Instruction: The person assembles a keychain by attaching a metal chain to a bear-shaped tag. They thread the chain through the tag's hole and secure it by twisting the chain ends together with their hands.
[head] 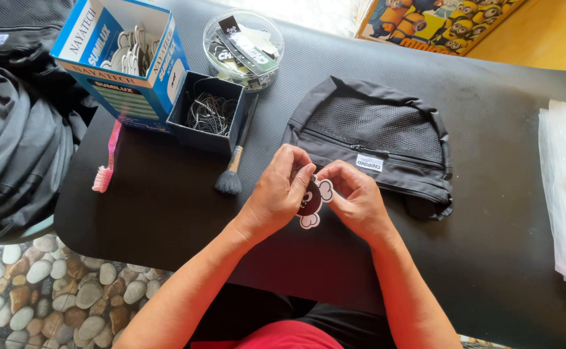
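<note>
Two hands pinch a bear-shaped tag over a black surface.
The left hand and right hand both pinch the black-and-white bear-shaped tag at its top, just in front of a black mesh pouch; a makeup brush lies to the left.

One view only, worn on the head, looking steeply down and close on the black table. Both hands meet mid-frame; forearms rise from the bottom edge, boxes beyond the grip, up-left.
</note>
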